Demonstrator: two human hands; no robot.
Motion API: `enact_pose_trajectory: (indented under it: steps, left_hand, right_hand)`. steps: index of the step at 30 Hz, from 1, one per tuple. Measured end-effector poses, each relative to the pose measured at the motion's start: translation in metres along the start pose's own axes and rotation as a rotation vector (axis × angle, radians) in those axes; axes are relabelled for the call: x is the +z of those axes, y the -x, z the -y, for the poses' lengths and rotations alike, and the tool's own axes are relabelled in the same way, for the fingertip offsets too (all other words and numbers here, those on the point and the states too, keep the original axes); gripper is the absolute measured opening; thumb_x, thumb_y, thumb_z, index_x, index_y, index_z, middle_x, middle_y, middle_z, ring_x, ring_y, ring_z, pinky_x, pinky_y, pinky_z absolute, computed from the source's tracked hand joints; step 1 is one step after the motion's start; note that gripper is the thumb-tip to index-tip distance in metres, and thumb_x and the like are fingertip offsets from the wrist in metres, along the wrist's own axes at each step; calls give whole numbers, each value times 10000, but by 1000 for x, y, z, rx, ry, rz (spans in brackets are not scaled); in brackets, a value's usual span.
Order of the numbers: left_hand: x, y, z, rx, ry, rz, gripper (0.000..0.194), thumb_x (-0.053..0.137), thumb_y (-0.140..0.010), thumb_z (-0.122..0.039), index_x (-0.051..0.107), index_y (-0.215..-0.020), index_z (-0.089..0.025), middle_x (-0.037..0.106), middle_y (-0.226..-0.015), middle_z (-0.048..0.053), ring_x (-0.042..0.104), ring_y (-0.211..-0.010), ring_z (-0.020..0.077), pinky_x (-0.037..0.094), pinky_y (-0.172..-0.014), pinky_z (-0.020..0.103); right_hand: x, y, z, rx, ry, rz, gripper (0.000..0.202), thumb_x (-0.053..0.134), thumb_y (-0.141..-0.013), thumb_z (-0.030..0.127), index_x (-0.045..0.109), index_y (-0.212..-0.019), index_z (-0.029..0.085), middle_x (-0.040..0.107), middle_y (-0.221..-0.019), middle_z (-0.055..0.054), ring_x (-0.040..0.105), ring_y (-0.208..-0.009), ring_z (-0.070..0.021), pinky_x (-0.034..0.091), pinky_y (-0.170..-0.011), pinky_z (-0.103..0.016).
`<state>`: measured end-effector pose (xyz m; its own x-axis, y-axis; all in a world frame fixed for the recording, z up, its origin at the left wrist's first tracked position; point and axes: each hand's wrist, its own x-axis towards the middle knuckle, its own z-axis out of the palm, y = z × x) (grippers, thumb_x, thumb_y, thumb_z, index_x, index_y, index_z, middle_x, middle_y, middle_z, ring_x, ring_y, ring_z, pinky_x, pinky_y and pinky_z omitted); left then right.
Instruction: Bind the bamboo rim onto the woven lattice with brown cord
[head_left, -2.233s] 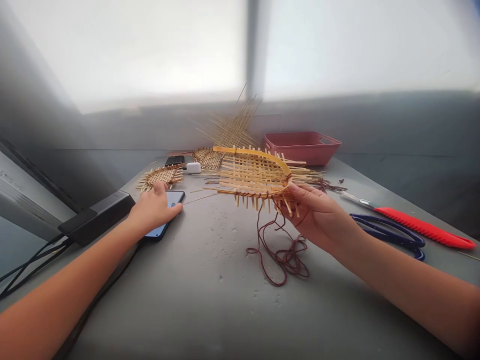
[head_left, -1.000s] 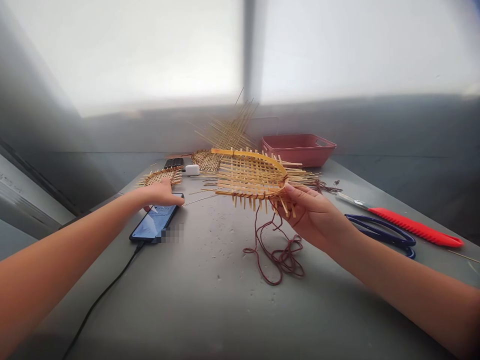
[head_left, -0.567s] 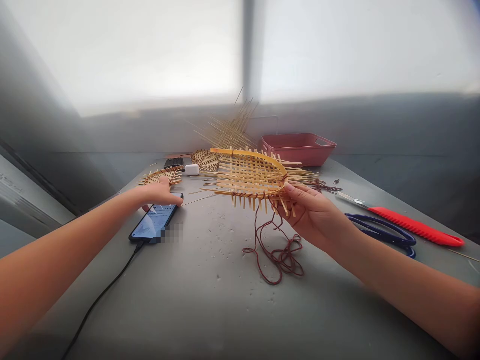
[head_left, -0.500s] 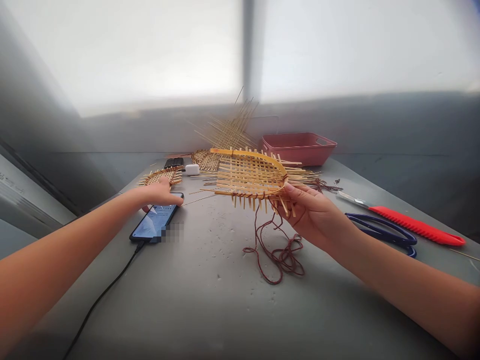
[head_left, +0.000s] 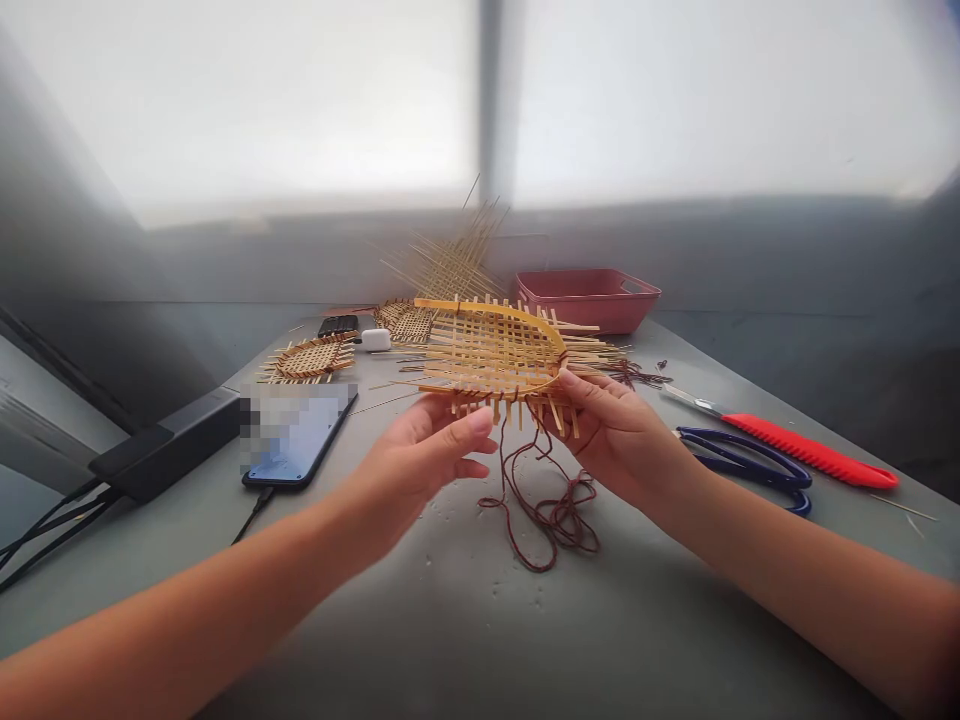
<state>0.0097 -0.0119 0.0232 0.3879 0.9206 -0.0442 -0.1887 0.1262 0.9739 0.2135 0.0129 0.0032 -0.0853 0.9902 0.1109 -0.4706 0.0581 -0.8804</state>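
A woven bamboo piece (head_left: pixel 495 350) is held up above the table, its strip ends sticking out around a curved bamboo rim. Brown cord is wrapped around the near part of that rim. My right hand (head_left: pixel 619 420) pinches the piece at its right end, thumb on top and fingers beneath. Under the near left edge, my left hand (head_left: pixel 442 445) has thumb and fingers apart; whether its hidden fingertips touch the weave I cannot tell. From the piece, loose brown cord (head_left: pixel 559 520) hangs down to the table in loops.
A smartphone (head_left: pixel 300 445) with a cable lies left, near a black power strip (head_left: pixel 169 445). Behind are a smaller woven piece (head_left: pixel 311 358), a white case (head_left: pixel 376 340) and a pink basket (head_left: pixel 589 300). Blue-handled scissors (head_left: pixel 750 460) and a red-handled knife (head_left: pixel 810 450) lie right.
My left hand has moved right, from beside the smaller woven piece and phone to the near edge of the held piece. My right hand keeps its grip. The view has shifted slightly.
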Motion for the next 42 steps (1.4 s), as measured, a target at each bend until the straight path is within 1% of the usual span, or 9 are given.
enact_pose_trajectory:
  steps: [5, 10, 15, 18, 22, 27, 30, 37, 42]
  left_hand:
    - [13, -10, 16, -22, 281, -46, 302, 717, -845, -346, 668, -1103, -198, 667, -1231, 85, 654, -944, 161, 558, -815, 291]
    - [3, -13, 20, -14, 393, -47, 232, 652, -901, -309, 683, -1101, -194, 705, -1196, 89, 694, -1004, 200, 588, -819, 305]
    - [-7, -9, 24, -15, 518, -55, 182, 669, -893, -329, 700, -1005, -189, 736, -1073, 59, 716, -920, 166, 594, -836, 286]
    - [-9, -9, 25, -10, 601, -93, 144, 669, -896, -323, 695, -966, -200, 737, -978, 29, 717, -874, 137, 597, -789, 247]
    - [-8, -7, 26, 1, 664, -110, 130, 680, -890, -306, 686, -940, -187, 733, -912, 29, 717, -869, 130, 594, -782, 233]
    - [-5, -5, 28, -14, 659, -149, 77, 685, -881, -217, 688, -954, -192, 735, -976, 31, 714, -916, 141, 588, -789, 237]
    - [-5, -6, 30, -9, 645, -180, 78, 687, -875, -197, 691, -953, -192, 730, -995, 38, 705, -915, 142, 578, -783, 238]
    - [-6, -7, 36, 44, 553, -112, 170, 760, -817, -297, 703, -957, -219, 716, -1037, 30, 681, -916, 160, 571, -788, 273]
    - [-7, -6, 38, 47, 519, -115, 188, 751, -826, -320, 692, -979, -228, 717, -1052, 29, 687, -903, 156, 572, -827, 294]
  right_hand:
    - [1, 6, -7, -7, 101, 60, 277, 813, -744, 373, 726, -979, 254, 768, -1016, -36, 717, -938, -215, 572, -860, -363]
    - [0, 13, -12, -16, 289, 241, 452, 842, -700, 469, 696, -1073, 260, 757, -1078, -75, 708, -989, -260, 561, -904, -442]
    - [5, 13, -14, -88, 412, 388, 364, 803, -754, 464, 691, -1053, 287, 739, -1107, -72, 692, -1043, -266, 568, -911, -443]
    - [5, 12, -18, -272, 498, 338, 364, 824, -728, 467, 687, -1022, 302, 708, -1074, -56, 656, -1051, -256, 547, -913, -413]
    - [2, 13, -24, -490, 790, 182, 183, 815, -763, 345, 665, -846, 281, 629, -911, -14, 613, -934, -194, 500, -903, -345]
    - [9, 20, -28, -502, 946, 201, 37, 724, -846, 270, 696, -831, 251, 614, -843, -18, 612, -810, -162, 518, -770, -297]
    - [14, 24, -29, -547, 961, 242, 52, 689, -871, 233, 712, -823, 238, 622, -768, -11, 607, -691, -135, 511, -639, -260]
    - [17, 28, -31, -713, 1115, 394, 121, 628, -896, 178, 730, -916, 239, 642, -663, -14, 585, -588, -138, 485, -539, -254]
    - [15, 25, -29, -548, 1173, 362, 160, 593, -916, 257, 728, -837, 220, 635, -618, -11, 548, -537, -130, 446, -505, -256]
